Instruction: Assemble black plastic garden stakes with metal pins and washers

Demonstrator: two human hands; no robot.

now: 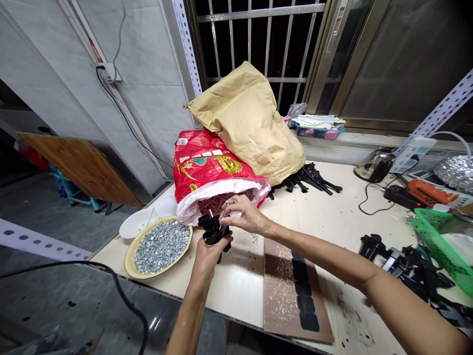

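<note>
My left hand (209, 254) is wrapped round some black plastic parts (212, 230), held upright above the front of the table. A short pale pin stands up from their top. Just above them my right hand (242, 213) pinches a thin pin (223, 211), its lower end close to or touching the black parts; I cannot tell which. Behind the hands lies a red sack (210, 158), its white mouth turned open over many thin dark-red pins (210, 204). To the left, a yellow dish (129, 264) is heaped with small shiny metal pieces (162, 246).
A white bowl (127, 224) stands behind the dish. A brown paper sack (251, 123) leans over black parts (314, 178). To the right are a brown board (277, 315) with black pads, more black parts (410, 271) and a green basket (436, 222).
</note>
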